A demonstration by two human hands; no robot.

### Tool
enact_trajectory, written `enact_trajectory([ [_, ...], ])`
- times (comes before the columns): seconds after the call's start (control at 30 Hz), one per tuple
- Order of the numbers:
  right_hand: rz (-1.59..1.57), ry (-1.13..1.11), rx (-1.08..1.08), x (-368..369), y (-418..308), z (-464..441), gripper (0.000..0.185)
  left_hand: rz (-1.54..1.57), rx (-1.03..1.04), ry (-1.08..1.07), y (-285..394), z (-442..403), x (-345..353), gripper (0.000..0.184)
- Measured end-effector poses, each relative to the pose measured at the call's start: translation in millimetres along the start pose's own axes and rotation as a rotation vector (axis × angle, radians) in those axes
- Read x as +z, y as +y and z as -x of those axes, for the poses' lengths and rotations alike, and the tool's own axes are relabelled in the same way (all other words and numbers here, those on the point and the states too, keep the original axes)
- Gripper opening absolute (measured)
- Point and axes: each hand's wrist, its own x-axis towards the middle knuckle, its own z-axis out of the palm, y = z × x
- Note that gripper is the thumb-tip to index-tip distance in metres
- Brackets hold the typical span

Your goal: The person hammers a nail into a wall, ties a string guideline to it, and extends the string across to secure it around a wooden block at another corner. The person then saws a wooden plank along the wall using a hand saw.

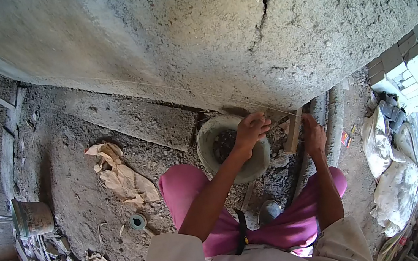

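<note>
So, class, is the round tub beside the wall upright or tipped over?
Upright: the round tub has its mouth facing up, showing inner walls around a darker bottom.

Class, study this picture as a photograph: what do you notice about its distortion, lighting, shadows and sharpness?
Head view: black corners and a rounded edge, with the wall appearing bowed, as through a very wide lens; head view: brightest towards the right, where the stacked blocks look pale; head view: the basin looks dark inside; head view: no obvious blur on the left hand.
</note>
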Motion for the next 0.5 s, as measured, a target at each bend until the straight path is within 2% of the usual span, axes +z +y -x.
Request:
enact_trajectory([
  [0.07, -0.017, 0.015, -0.024, 0.7, 1.6, 0.0, 0.023, 0.000, 0.016, -0.004, -1.0, -0.3, 0.1, 0.041],
  [0.13, -0.003, -0.060, 0.054, -3.3, -3.0, -0.5, 0.024, 0.012, 0.019, -0.008, -0.4, -0.6, 0.2, 0.041],
  [0.33, -0.044, 0.047, -0.052, 5.5, 7.1, 0.7, 0.025, 0.056, 0.048, -0.024, -6.4, -5.2, -1.2, 0.039],
  [0.37, -0.026, 0.006, -0.044, 5.7, 9.2, -0.9, 0.026, 0.079, 0.043, -0.036, -7.6, -7.0, -1.8, 0.038],
  [0.43, -0.128, 0.068, -0.174, 10.8, 16.6, -2.0, 0.027, 0.066, 0.088, -0.012, -10.1, -5.4, -2.4, 0.038],
  [0.5, -0.081, 0.014, -0.138, 4.1, 9.0, -1.4, 0.027, 0.090, 0.083, -0.052, -11.1, -4.6, -2.9, 0.037],
])
